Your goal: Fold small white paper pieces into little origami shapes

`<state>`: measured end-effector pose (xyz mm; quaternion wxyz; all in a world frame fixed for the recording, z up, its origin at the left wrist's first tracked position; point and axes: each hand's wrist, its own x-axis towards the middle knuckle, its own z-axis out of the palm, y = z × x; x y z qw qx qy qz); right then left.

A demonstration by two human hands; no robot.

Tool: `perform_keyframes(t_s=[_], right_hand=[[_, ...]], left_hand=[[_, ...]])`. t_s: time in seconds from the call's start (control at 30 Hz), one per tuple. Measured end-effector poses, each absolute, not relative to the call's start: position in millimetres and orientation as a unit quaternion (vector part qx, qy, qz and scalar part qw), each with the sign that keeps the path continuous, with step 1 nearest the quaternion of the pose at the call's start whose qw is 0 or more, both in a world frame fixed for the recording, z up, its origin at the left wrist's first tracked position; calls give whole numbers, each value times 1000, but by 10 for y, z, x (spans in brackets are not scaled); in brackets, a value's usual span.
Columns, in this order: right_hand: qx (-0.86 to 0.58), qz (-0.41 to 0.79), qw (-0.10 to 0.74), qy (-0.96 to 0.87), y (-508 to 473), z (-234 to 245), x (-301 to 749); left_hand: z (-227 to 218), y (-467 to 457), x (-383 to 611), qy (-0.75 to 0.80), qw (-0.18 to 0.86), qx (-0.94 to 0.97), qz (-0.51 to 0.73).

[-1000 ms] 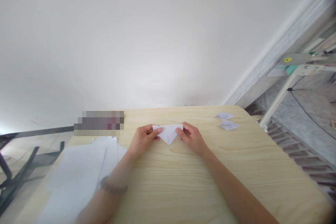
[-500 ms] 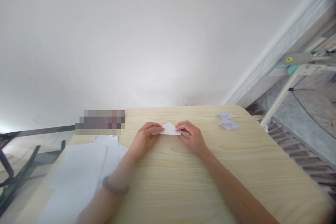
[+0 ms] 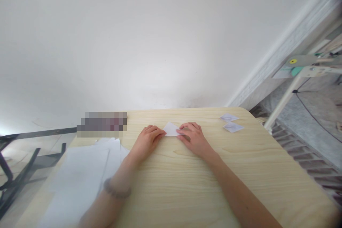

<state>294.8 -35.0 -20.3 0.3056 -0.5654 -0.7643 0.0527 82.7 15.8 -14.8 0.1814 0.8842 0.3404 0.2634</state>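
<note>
A small folded sheet of white paper (image 3: 170, 129) lies between my hands near the far side of the table, its pointed top facing the wall. My left hand (image 3: 149, 140) pinches its left corner, fingers pressed together. On the other side, my right hand (image 3: 194, 137) grips the right part between thumb and fingers, covering that end. Two folded paper pieces, one farther back (image 3: 229, 117) and one nearer (image 3: 233, 127), rest to the right of my right hand, each diamond-shaped with a raised middle.
Loose white paper sheets (image 3: 77, 171) cover the table's left side, partly under my left forearm. Behind them is a pixelated patch (image 3: 103, 124). The wooden table (image 3: 176, 185) meets a white wall (image 3: 165, 42). A white metal stand (image 3: 287, 96) rises beyond the right edge.
Both hands have shifted slightly on the folded paper. Its top now shows as a sharper, taller point, and the left fingers have slid to its corner.
</note>
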Motion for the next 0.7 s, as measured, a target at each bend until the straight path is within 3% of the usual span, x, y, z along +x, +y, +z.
perform_keyframes(t_s=[0.43,0.7], right_hand=[[-538,129,307,-774,-311,-210,2963],[-577,88,265,-768,-305,-210,2895]], left_hand=[[-192,132,881,343,180,889,246],[-194,136,905,368,174,874,266]])
